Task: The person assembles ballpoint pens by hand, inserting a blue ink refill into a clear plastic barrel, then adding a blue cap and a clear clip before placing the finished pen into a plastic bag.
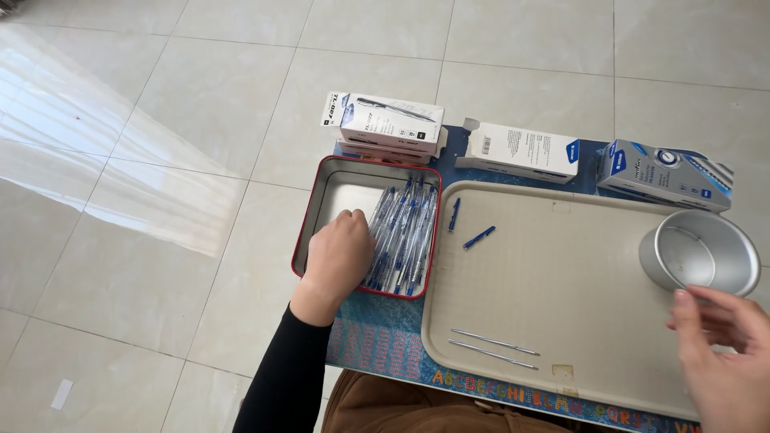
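Pens (pixel 401 236) in the red-rimmed tin (pixel 321 196) are touched by the curled left hand (pixel 341 252); whether one is pinched cannot be told.

The right hand (pixel 726 345), open and holding nothing, is seen at four o'clock beside the metal cup (pixel 698 252) on the beige tray (pixel 561 305). The pens are judged light, stiff and slippery, best taken mid-barrel.

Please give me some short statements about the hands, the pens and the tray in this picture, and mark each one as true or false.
1. The left hand reaches into the red-rimmed tin of blue pens. True.
2. The round metal cup stands on the floor. False: it stands on the beige tray, near the right hand.
3. Two blue pen caps lie on the tray. True.
4. The right hand holds a pen. False: it is open and holds nothing.
5. Two thin refills lie on the tray's near part. True.
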